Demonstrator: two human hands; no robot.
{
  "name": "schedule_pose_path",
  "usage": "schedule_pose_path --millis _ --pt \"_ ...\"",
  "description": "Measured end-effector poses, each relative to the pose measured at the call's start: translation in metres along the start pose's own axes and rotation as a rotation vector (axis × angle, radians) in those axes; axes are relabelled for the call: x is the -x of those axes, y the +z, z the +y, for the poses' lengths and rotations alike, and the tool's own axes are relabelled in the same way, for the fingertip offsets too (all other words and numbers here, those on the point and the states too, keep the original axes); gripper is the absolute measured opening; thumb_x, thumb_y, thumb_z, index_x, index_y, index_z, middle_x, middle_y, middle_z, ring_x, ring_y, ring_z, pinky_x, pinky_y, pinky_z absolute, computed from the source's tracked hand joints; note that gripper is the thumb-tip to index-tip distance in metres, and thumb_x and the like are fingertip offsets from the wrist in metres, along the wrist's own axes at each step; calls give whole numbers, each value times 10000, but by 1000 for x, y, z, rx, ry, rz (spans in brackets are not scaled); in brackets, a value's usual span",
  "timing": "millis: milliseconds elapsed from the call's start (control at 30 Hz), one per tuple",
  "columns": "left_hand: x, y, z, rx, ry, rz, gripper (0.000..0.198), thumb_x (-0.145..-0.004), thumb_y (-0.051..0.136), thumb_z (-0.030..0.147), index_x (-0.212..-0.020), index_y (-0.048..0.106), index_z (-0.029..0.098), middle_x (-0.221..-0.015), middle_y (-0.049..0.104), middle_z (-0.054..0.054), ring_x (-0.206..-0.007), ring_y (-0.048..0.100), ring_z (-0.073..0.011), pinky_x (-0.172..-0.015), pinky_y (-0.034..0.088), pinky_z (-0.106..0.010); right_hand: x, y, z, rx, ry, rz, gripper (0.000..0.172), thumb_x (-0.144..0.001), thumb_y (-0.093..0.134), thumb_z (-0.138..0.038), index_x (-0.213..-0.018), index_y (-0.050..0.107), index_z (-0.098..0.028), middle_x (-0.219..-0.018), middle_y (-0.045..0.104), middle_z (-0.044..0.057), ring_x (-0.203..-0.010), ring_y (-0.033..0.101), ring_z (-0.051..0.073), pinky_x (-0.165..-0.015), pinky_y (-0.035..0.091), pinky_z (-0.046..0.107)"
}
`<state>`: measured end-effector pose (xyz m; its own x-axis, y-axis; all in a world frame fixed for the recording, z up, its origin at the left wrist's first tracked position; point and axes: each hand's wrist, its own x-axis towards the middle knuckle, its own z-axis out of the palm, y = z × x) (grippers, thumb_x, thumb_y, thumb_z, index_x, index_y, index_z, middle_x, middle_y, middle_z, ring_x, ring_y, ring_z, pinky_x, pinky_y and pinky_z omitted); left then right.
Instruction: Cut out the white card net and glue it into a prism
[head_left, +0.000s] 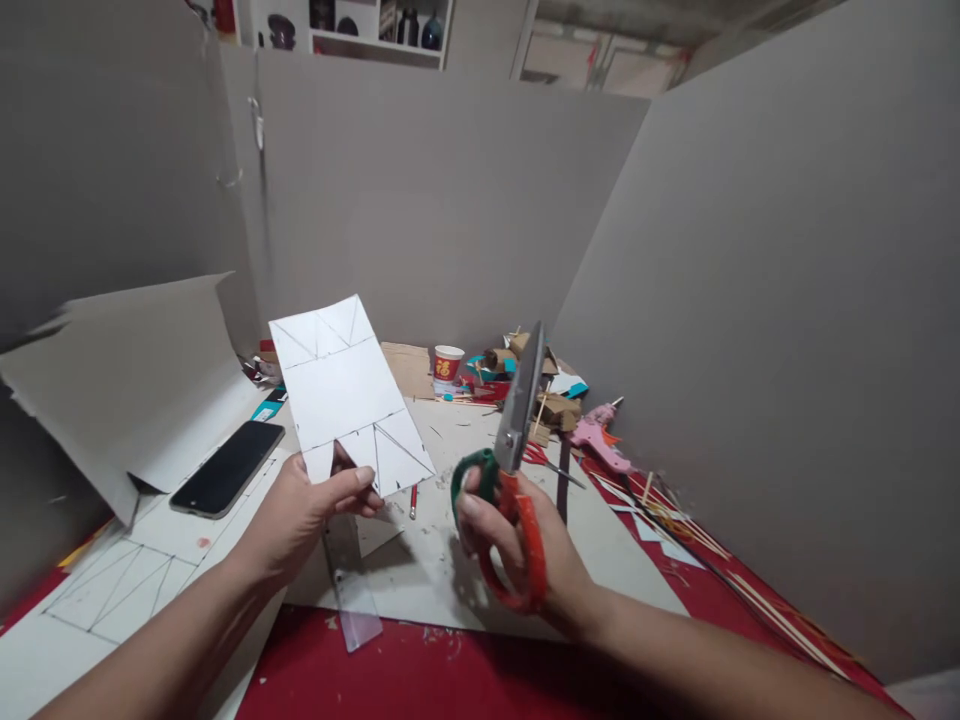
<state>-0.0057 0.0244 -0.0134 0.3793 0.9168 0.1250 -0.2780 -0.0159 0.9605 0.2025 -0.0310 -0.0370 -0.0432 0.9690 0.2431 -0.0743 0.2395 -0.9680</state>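
My left hand (pixel 315 505) pinches the lower edge of a white sheet of card (pixel 341 375), thumb on top. Pencil lines and triangles are drawn across both ends of the card, and a triangular notch is cut in its near edge. In my right hand (pixel 532 550) is a large pair of scissors (pixel 519 410) with an orange handle loop and a green-wrapped one. The blades point upward and look closed, apart from the card. Below my left hand, a clear plastic ruler (pixel 356 600) lies over the front edge of the white board (pixel 442 590).
A phone (pixel 229 468) rests on drawn-on card at left, beside a folded white sheet (pixel 150 380). Toward the back stand a paper cup (pixel 448 364) and cardboard scraps. A pink glue gun (pixel 600 435), red-handled scissors (pixel 551 462) and thin wooden sticks (pixel 787 625) lie at right. Grey partitions enclose the table.
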Motion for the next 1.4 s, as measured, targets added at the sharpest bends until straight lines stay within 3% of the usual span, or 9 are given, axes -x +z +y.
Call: schedule_pose_path --millis 200,367,500,600,800,1400 --pt "0 -2 11 58 116 146 93 -735 705 188 -732 625 141 -677 628 -1 -620 634 -130 -601 535 -242 29 -4 11 -21 124 -188 327 -856 556 -503 -842 450 -195 -569 363 -79 -447 321 63 -404 296 185" --pt "7 -1 20 63 208 176 89 -754 693 185 -737 617 143 -653 638 7 -621 647 -143 -604 538 -264 35 -4 12 107 65 -337 419 -848 465 -610 -940 459 -201 -642 395 -34 -533 382 112 -479 366 227" --pt "12 0 24 22 278 215 90 -763 688 197 -730 623 144 -632 663 1 -614 653 -156 -620 546 -289 35 -3 16 200 -8 -345 480 -846 392 -654 -969 473 -197 -694 426 -3 -589 404 142 -547 403 262" --pt "16 4 25 -5 290 223 88 -776 681 208 -734 632 148 -638 675 -1 -619 653 -160 -635 551 -304 37 1 12 307 -53 -361 433 -858 410 -620 -896 476 -193 -705 436 1 -608 382 140 -564 390 257" --pt "24 16 23 -31 273 192 97 -786 679 218 -739 639 144 -647 677 -2 -613 649 -159 -619 544 -296 36 12 -8 469 -126 -455 344 -895 394 -523 -929 452 -186 -745 441 -3 -640 357 138 -599 362 272" --pt "32 27 20 -289 196 328 202 -768 682 338 -650 679 174 -615 711 -8 -615 648 -158 -629 520 -236 26 17 -11 489 -84 -513 300 -837 442 -503 -858 396 -207 -729 393 -10 -627 316 150 -590 343 296"
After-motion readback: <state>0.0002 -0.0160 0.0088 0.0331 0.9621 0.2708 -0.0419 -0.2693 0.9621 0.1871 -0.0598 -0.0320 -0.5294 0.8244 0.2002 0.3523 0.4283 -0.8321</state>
